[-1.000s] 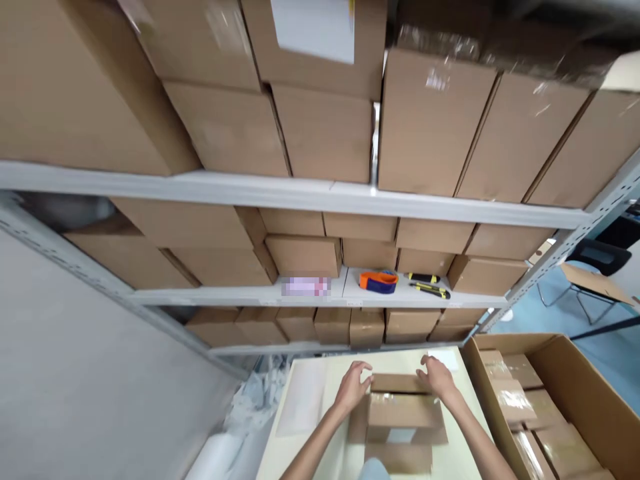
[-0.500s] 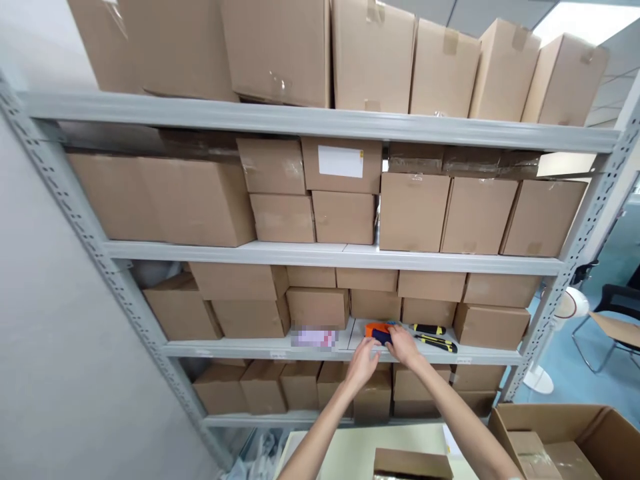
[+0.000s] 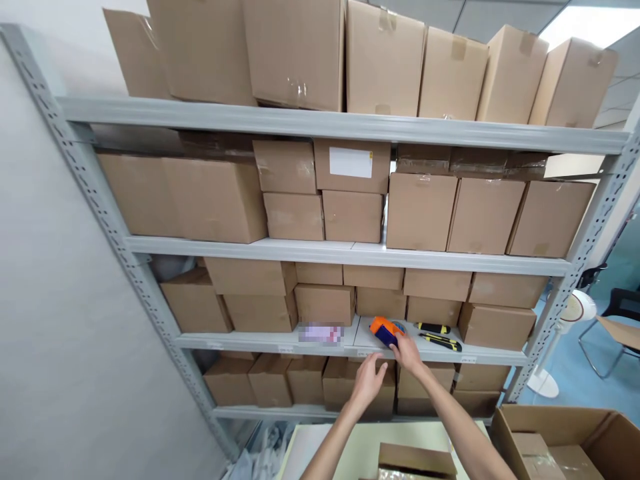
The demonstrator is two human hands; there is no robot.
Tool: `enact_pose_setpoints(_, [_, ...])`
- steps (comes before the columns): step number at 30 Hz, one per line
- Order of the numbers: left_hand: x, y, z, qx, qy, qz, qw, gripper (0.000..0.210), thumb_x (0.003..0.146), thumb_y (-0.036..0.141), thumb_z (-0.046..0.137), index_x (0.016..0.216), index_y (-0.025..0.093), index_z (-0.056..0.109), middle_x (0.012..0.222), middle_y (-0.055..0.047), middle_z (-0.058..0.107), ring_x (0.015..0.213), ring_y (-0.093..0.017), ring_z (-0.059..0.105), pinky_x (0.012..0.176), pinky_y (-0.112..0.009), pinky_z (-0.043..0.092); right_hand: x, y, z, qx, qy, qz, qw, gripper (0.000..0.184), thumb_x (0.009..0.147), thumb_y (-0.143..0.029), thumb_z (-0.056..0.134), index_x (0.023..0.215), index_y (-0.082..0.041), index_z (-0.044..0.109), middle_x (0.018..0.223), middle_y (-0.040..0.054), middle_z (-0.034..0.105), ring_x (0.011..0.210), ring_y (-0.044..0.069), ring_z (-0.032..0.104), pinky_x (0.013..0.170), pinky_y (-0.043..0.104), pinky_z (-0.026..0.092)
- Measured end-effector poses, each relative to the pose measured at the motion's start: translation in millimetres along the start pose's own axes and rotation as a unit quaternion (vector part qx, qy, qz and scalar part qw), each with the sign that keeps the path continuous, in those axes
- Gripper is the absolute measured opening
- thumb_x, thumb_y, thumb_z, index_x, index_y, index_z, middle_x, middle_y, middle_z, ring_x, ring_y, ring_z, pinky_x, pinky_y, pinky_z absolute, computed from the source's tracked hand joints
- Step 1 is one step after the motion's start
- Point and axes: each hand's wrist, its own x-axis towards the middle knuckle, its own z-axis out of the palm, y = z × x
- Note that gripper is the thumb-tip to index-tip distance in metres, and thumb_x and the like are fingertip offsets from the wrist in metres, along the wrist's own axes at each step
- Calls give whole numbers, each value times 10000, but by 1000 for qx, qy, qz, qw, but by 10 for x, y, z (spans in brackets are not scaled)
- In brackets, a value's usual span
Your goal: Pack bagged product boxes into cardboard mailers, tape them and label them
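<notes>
An orange and dark blue object (image 3: 385, 331), perhaps a tape dispenser, is tilted at the front of the third shelf down. My right hand (image 3: 409, 352) grips its lower right end. Below and to the left, my left hand (image 3: 369, 381) is empty in front of the shelf edge, its fingers apart and curved. Behind the gripped object a small round blue thing (image 3: 399, 327) partly shows. Just right of my right hand lie a black and yellow utility knife (image 3: 441, 343) and another black and yellow tool (image 3: 433, 329).
Cardboard boxes (image 3: 417, 212) fill the grey metal shelving (image 3: 350, 252). A blurred purple packet (image 3: 321, 334) lies left of my hands. Below are a pale table (image 3: 325, 437), a small carton (image 3: 417, 460) and a large open box (image 3: 565, 417). A white fan (image 3: 580, 305) and a chair (image 3: 620, 327) stand to the right.
The orange and dark blue object has tilted, its right end swinging down towards me with my right hand. My left hand has drawn back and down, away from it. The view has shifted slightly left.
</notes>
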Motion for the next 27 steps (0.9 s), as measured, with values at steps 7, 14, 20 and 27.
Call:
enact_pose_setpoints(7, [-776,138,277,-194,-33,-41,980,336,990,404,609,1248,217,715,1269,-132,792,1141,-257,788,1032,-434,643,-1149,117,311,394,61,-2,917,544,950,-686,640,1122,-178,734,1060,125,792,1002,311,734,956,439,598])
enact_pose_setpoints(14, [-1654,261,620,-270,-78,-126,951,356,980,499,698,1155,194,756,1132,-119,806,1024,-239,800,998,-429,663,-2320,140,463,457,31,140,878,597,957,-738,632,1196,-197,716,1175,122,772,1125,285,708,1080,455,559])
enact_pose_setpoints(20, [-2220,431,773,-279,-147,-133,940,391,969,543,743,1149,201,805,1161,-107,755,1061,-236,787,978,-408,688,-2915,242,364,520,-45,260,812,631,912,-757,715,1191,-193,755,1195,117,813,1176,310,740,1098,486,565])
enact_pose_setpoints(27, [-2237,618,642,-267,-178,-174,931,345,957,532,758,1049,210,840,1089,-88,832,992,-238,813,951,-397,695,-3124,348,127,506,-55,263,820,598,907,-759,740,1138,-208,738,992,90,823,953,285,785,944,457,631])
